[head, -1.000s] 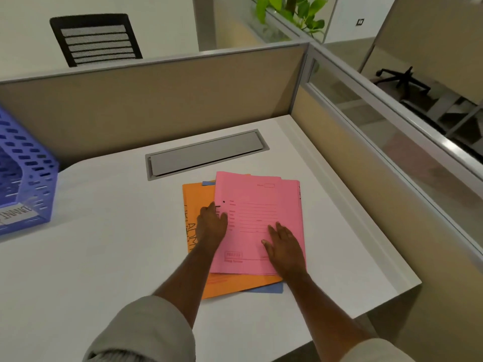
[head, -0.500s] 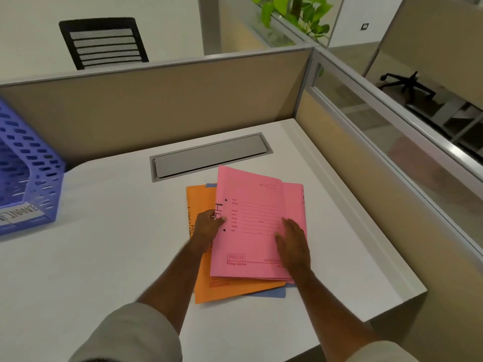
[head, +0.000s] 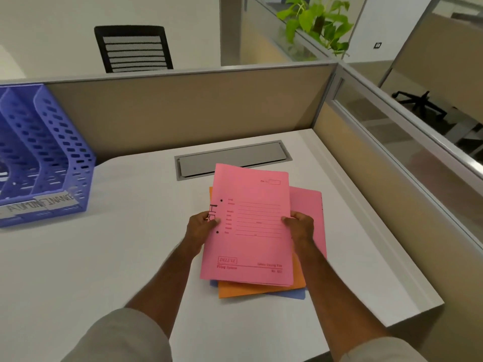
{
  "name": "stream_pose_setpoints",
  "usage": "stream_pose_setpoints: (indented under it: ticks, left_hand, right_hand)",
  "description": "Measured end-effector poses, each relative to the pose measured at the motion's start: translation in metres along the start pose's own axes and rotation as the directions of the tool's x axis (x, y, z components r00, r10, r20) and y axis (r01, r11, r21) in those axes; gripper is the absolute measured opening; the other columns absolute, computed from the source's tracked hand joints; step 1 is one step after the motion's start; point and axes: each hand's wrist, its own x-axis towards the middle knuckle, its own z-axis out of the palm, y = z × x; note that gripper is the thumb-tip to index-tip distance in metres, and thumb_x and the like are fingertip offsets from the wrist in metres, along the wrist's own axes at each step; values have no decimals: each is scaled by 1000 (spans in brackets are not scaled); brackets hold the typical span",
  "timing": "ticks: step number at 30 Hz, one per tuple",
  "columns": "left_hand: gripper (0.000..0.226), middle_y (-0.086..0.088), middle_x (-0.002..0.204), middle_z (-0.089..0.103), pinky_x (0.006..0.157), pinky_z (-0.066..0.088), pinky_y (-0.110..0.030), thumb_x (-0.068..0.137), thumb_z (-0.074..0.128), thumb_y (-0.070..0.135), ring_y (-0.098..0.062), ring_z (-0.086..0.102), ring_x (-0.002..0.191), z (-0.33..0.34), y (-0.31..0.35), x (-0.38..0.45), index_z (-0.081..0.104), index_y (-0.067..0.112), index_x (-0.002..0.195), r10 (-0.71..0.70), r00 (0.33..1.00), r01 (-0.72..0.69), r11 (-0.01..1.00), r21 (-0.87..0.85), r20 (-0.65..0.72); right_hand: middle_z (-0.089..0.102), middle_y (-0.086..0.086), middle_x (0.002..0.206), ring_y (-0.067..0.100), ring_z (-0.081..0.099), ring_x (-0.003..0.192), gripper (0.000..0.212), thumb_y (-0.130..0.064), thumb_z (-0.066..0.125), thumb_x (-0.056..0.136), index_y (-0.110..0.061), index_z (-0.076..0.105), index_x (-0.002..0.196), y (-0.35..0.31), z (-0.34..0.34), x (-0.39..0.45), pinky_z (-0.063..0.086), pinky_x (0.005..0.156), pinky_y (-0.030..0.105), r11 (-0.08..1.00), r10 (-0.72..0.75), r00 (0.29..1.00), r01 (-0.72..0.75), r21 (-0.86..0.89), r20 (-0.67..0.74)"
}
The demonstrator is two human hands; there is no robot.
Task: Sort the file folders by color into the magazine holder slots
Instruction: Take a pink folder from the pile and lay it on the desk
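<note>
The top pink folder (head: 248, 226) is held between both hands, tilted up off the stack with its long axis running near to far; its near edge hangs just above the orange folder (head: 261, 287), and whether the two touch I cannot tell. The left hand (head: 200, 231) grips the left long edge beside the two punched holes, fingers (head: 213, 222) curled round onto the front face; the right hand (head: 300, 227) pinches the opposite long edge, fingertips (head: 286, 220) showing on the front; both sets of fingers are closed tight on this one folder and hold nothing else.

Beneath it lie a second pink folder (head: 309, 215), jutting out to the right, then the orange one, then a blue folder (head: 292, 295) showing only at the near edge, all flat on the white surface (head: 104, 257).

The blue magazine holder (head: 44, 158) stands well apart at the far left of the surface, against the partition (head: 183, 105), its slots opening upward and labels (head: 39, 205) stuck along its near base; the writing is too blurred to trust. So the folder must travel left and away, and the left hand is the nearer to the slots; I judge the folder needs turning on edge, long side down, before it drops into a slot.
</note>
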Motion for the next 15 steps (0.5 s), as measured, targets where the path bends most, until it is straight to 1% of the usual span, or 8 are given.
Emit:
stream_pose_setpoints:
  ticks: [2,4,6,8,10,12,15]
  left_hand:
    - [20,-14,103,75,79,61,-42,95,64,11,-32,74,90,-15,-1,-5,70,4,112,3,1000,-2,1000,3,-28]
    - [17,-17,101,75,82,60,-45,95,63,11,-32,73,88,-31,-2,-10,72,3,107,3,999,-3,1000,-14,-53]
    - [13,-15,95,76,81,60,-44,95,64,12,-32,72,84,-48,-3,-14,74,5,99,2,996,-3,1000,-15,-95]
    - [11,-11,88,76,78,61,-41,94,65,13,-30,72,80,-64,-6,-20,75,9,91,6,990,-6,1000,2,-142]
    - [12,-11,87,76,78,61,-42,93,65,12,-29,72,77,-81,-9,-25,75,8,90,17,983,-13,1000,23,-185]
    - [13,-14,88,76,80,60,-46,93,64,11,-32,72,78,-99,-13,-31,75,4,93,19,975,-9,999,50,-219]
    - [15,-18,90,75,83,59,-51,92,65,11,-38,72,84,-127,-22,-41,74,-2,93,1,967,21,996,83,-256]
  right_hand:
    - [74,5,99,31,71,83,11,-19,67,93,-14,70,103,-2,13,-11,61,81,47,1000,-8,1000,8,-11,7]
    - [74,6,101,32,71,85,15,-15,67,93,-11,71,106,-5,26,-22,61,82,47,1000,-6,1000,6,-2,18]
    - [74,11,103,34,71,88,18,-9,68,91,-7,72,109,-7,39,-33,61,84,47,1000,-4,1000,4,5,21]
    - [74,15,102,38,71,91,18,-4,68,87,-6,73,104,-9,52,-44,59,86,50,1000,-12,1000,12,-2,21]
    - [74,16,101,38,70,92,14,-2,70,84,-9,72,97,-12,66,-56,59,86,49,999,-21,999,22,-30,36]
    - [74,18,101,35,70,88,13,-2,72,83,-10,70,93,-13,80,-67,58,82,46,998,-24,998,27,-55,54]
    - [73,18,101,38,70,91,14,-3,74,82,-6,70,95,-14,102,-83,59,84,53,994,-29,997,36,-100,75]
